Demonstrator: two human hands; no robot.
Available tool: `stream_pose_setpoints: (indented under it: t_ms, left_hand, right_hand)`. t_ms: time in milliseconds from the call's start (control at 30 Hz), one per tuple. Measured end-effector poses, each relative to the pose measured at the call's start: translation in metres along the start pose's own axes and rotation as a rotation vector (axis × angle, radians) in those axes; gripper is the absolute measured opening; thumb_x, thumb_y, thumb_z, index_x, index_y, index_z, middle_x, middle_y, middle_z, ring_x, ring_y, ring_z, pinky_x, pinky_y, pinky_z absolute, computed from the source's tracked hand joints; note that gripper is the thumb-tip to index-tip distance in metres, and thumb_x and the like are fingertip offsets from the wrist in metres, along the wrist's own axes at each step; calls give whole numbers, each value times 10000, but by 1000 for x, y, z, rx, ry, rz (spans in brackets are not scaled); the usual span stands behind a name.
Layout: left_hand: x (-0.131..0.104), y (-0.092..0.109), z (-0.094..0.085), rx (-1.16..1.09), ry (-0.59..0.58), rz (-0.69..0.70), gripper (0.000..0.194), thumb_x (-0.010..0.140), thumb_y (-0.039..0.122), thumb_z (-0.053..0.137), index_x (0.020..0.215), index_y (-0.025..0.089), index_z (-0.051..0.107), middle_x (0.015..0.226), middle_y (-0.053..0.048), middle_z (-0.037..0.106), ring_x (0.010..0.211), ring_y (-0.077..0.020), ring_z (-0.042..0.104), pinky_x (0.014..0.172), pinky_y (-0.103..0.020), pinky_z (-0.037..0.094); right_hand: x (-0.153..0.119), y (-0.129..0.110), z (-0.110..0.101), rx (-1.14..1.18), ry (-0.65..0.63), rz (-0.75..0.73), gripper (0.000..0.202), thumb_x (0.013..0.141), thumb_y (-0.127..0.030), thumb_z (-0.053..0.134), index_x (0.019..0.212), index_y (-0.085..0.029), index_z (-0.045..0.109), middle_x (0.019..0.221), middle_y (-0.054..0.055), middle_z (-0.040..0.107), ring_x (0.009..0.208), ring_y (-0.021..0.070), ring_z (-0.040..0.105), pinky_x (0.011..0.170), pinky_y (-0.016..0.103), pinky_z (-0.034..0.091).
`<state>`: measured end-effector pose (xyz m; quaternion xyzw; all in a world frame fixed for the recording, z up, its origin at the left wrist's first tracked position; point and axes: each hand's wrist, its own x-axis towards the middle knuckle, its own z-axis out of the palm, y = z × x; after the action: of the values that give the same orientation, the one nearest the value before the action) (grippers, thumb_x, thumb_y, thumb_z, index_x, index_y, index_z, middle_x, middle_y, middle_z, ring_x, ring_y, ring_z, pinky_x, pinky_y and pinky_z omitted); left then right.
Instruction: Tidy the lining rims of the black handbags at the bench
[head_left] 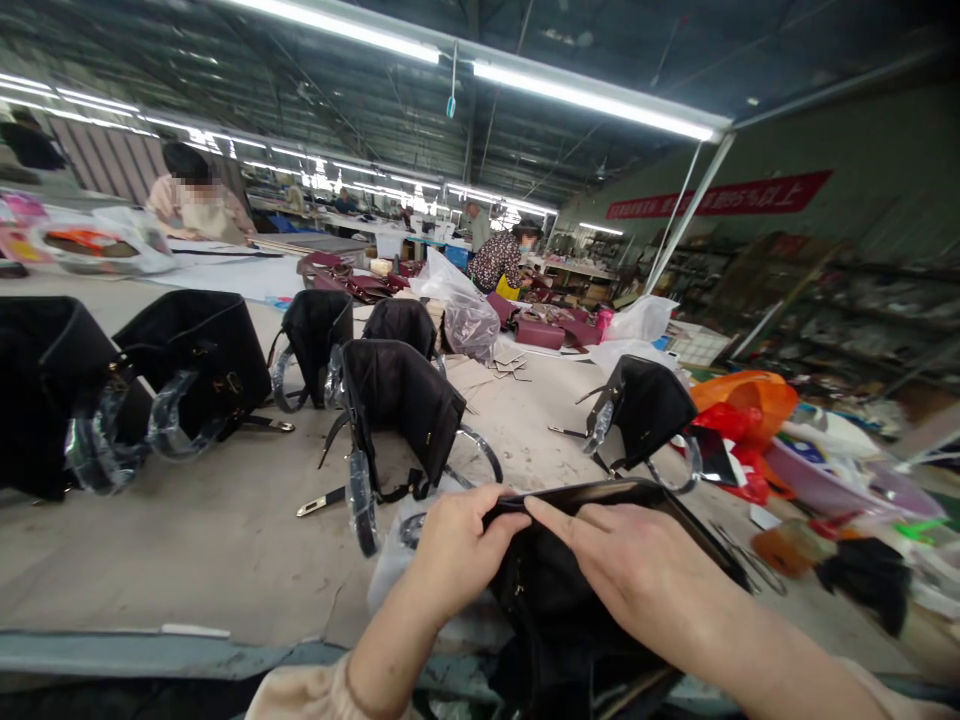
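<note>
A black handbag (555,570) lies at the table's front edge, its mouth towards me. My left hand (465,545) pinches the bag's upper left corner between thumb and fingers. Beside it, my right hand (630,560) is on the same rim, index finger pressed along the edge near the left thumb; its other fingers are curled and its thumb is hidden. Just beyond stands another open black bag (405,410), with handles wrapped in clear plastic and a strap with a metal tip lying on the table. White wrapping shows under the bag I hold.
More black bags stand at the left (202,360) and right (649,410). Maroon bags (540,332) and clear plastic (469,315) lie farther back. A pink basin (832,480), orange and red bags and scissors are at the right. People work in the background.
</note>
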<state>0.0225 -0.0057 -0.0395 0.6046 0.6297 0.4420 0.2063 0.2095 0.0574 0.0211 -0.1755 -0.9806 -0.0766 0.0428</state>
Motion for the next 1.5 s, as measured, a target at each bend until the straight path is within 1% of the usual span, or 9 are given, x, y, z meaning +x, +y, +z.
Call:
stream_pose_setpoints:
  t_ms: [200,333,400,500,667,800,1033,1267,1500]
  left_hand:
    - [0,0,0,9,-4,-3,190,846,330,530,928,232,669,860,-1,714,802,-175,641,712,-243,453]
    - [0,-1,3,20,18,6,197,849,324,520,950,238,666,890,-7,717,820,-182,643,742,-259,459]
    - [0,-1,5,36,27,2,210,849,316,515,969,234,666,895,-18,718,824,-188,645,748,-270,463]
    - [0,-2,6,30,33,0,217,848,310,518,988,236,666,906,-22,717,839,-191,644,763,-274,469]
    - [-1,-1,4,-2,15,24,186,842,326,544,960,256,670,896,4,715,838,-181,641,787,-263,472]
    - [-2,0,2,-30,26,50,208,848,319,540,995,251,669,949,1,716,869,-178,641,819,-260,470]
    - [-1,-1,3,-122,41,60,220,869,312,509,940,247,707,944,8,730,856,-162,655,789,-231,487]
    - [-1,-1,3,-138,55,46,200,856,304,536,936,242,709,916,22,733,835,-149,662,766,-217,498]
    - [3,2,2,-76,74,50,184,834,294,557,910,215,705,867,5,732,779,-154,660,723,-228,511]
  right_hand:
    - [5,-1,1,-14,41,2,502,843,-115,452,1332,-226,437,759,6,596,692,158,579,623,287,427]
    - [11,-2,-3,-16,131,-15,405,884,-147,448,1280,-220,493,962,65,628,814,176,601,720,309,480]
    - [14,-3,-5,3,134,-64,385,887,-144,457,1260,-223,512,1031,76,629,871,181,607,773,320,494]
    - [17,-1,-4,44,98,-121,381,870,-118,477,1235,-209,536,995,70,652,885,177,616,808,321,505]
    - [18,3,0,127,107,-51,337,887,-134,485,1201,-223,570,995,62,659,893,166,619,833,309,510]
    - [18,4,0,183,117,-26,323,899,-140,473,1191,-221,582,998,64,654,891,159,617,815,285,512]
    - [17,1,-2,181,176,-27,267,904,-156,472,1110,-220,629,888,48,666,803,140,627,738,238,507]
    - [16,8,4,381,172,82,176,912,-196,500,951,-220,670,847,8,652,767,112,599,717,210,454]
    - [17,11,3,379,168,139,170,910,-207,504,936,-216,672,821,3,644,777,118,588,726,218,433]
